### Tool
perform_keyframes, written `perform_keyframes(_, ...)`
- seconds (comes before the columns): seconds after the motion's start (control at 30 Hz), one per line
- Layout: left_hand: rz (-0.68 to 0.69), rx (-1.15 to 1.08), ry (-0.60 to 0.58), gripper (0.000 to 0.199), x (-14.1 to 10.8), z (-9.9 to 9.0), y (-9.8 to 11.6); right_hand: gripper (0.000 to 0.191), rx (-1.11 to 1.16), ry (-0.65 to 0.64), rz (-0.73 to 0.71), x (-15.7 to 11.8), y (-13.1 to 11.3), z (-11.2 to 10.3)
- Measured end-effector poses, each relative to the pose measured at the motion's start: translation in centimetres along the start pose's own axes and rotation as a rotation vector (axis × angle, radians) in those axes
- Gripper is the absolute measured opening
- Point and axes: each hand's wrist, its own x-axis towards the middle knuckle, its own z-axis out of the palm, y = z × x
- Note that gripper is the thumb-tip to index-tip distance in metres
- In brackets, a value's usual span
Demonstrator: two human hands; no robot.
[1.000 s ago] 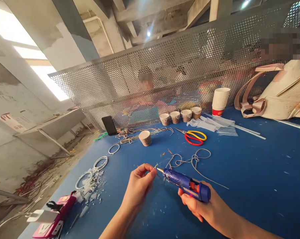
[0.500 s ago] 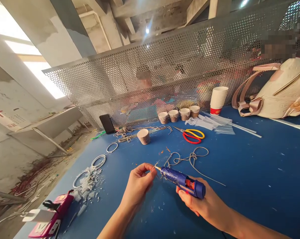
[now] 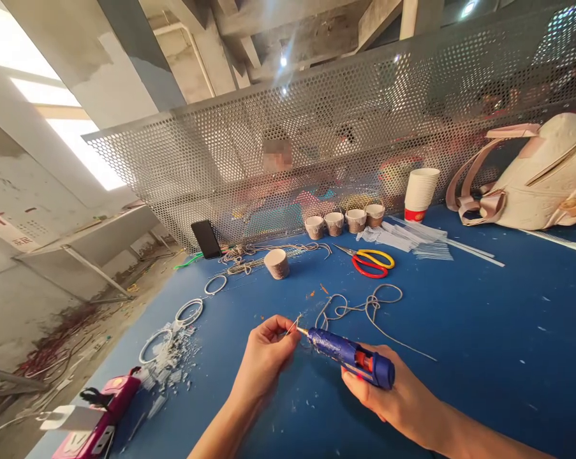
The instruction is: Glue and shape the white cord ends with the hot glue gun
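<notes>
Nearest the camera, the right hand [image 3: 388, 398] is wrapped around the grip of a blue plastic glue gun [image 3: 352, 357] with an orange trigger, its metal nozzle aimed left. The left hand [image 3: 263, 360] pinches the end of a thin pale cord [image 3: 295, 322] between thumb and forefinger, right at the nozzle tip, so both hands meet low over the blue felt-like tabletop [image 3: 483, 331].

The gluing looks mid-way: the cord end is at the nozzle, yet most of the loose grey string [image 3: 364, 306] lies uncoiled just beyond. Further off, one upturned string-wrapped paper cup [image 3: 277, 263] stands alone, and four small wrapped cup baskets [image 3: 345, 222] with handles sit finished in a row by the perforated metal screen [image 3: 316, 134]. A stack of plain white paper cups [image 3: 421, 193] remains unwrapped. Red-and-yellow scissors [image 3: 371, 262] lie between; white wire rings [image 3: 189, 311] and flaky scraps lie to the left.
</notes>
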Motion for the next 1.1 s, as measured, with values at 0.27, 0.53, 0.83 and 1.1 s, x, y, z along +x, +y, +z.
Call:
perform_keyframes(0.27,-0.008,-0.019,-0.047,0.026,0.35,-0.22,-0.45,0.03,-0.031,0.02,-0.023,0.08,0.05,-0.13)
perform_keyframes(0.53,-0.003,0.004,-0.047,0.024,0.29,-0.33,-0.69,0.03,-0.04,0.034,-0.025,0.0,0.01,-0.21)
perform_keyframes(0.83,-0.009,0.011,-0.028,0.023,0.27,-0.2,-0.42,0.028,-0.039,0.006,-0.027,0.09,0.09,-0.33)
perform_keyframes(1.1,-0.001,0.011,-0.03,0.021,0.32,-0.21,-0.53,0.028,-0.066,0.014,-0.101,0.01,-0.14,-0.27)
